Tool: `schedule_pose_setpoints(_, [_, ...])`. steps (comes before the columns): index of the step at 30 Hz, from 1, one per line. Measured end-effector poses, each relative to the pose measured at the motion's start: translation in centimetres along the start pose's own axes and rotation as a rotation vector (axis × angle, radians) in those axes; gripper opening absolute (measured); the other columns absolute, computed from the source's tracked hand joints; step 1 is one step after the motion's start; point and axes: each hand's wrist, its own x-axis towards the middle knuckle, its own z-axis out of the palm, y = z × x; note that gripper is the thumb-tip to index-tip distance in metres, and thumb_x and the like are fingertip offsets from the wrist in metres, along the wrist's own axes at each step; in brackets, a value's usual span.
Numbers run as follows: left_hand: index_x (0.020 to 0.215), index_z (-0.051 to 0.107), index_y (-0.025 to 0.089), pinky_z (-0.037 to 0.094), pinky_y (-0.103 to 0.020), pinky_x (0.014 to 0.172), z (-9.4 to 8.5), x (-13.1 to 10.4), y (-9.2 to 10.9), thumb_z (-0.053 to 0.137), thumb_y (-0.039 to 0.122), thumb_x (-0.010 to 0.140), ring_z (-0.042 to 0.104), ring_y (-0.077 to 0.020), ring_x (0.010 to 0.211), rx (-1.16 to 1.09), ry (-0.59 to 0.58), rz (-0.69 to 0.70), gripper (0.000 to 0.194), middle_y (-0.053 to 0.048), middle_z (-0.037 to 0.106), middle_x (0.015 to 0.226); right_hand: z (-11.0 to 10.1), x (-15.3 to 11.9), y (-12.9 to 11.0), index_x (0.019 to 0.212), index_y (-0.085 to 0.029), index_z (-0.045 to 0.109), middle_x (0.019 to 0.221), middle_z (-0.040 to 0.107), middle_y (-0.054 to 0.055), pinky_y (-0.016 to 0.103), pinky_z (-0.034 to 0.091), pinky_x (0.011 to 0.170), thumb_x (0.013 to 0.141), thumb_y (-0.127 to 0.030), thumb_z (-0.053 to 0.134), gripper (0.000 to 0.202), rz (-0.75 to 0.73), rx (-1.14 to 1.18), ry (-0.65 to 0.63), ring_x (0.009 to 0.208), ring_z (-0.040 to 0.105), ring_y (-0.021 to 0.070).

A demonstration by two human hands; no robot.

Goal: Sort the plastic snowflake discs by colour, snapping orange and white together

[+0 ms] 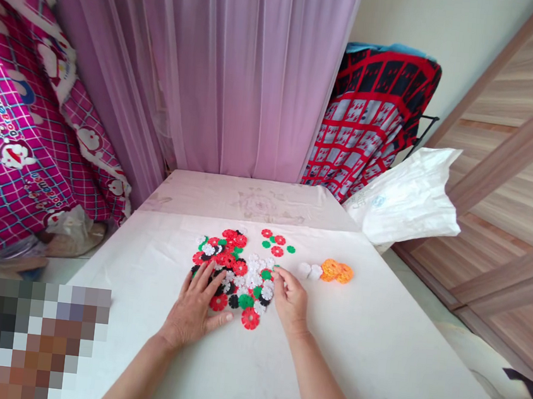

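Upon a white counter (353,367), heap of red, white, green and black snowflake discs (253,277) at centre, left hand (194,310) released and spread on its near-left edge, right hand (292,300) pinching, orange discs (335,271) to its right, green disc (276,267) between right thumb and forefinger.

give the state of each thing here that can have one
disc pile, mixed, overlapping
left hand, fingers spread over the pile
right hand, fingers bent at the pile's edge, grip unclear
orange discs, bunched together
curtain, hanging in folds
white bag, creased
red cloth, draped
pink cloth, draped
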Motion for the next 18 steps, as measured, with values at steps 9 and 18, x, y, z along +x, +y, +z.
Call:
schedule_pose_setpoints(9, [0.146, 0.050, 0.027, 0.011, -0.075, 0.115, 1.2, 0.8, 7.2, 0.061, 0.070, 0.078, 0.032, -0.0429, 0.146, 0.124, 0.055, -0.165, 0.082, -0.016, 0.038, 0.159, -1.7, -1.6, 0.5, 0.099, -0.026, 0.071, 0.104, 0.076, 0.005, 0.037, 0.054, 0.092, 0.075, -0.022, 0.062, 0.026, -0.153, 0.007, -0.179, 0.099, 0.069, 0.0220])
schedule_pose_setpoints(18, [0.136, 0.060, 0.027, 0.018, -0.071, 0.116, 0.2, 0.9, 5.7, 0.056, 0.038, 0.092, 0.041, -0.0382, 0.142, 0.131, 0.214, -0.085, 0.046, -0.014, 0.051, 0.150, -0.2, -1.0, 1.7, 0.107, -0.023, 0.067, 0.101, 0.076, 0.005, 0.034, 0.055, 0.083, 0.079, -0.026, 0.064, 0.029, -0.097, 0.003, -0.066, 0.088, 0.070, 0.0196])
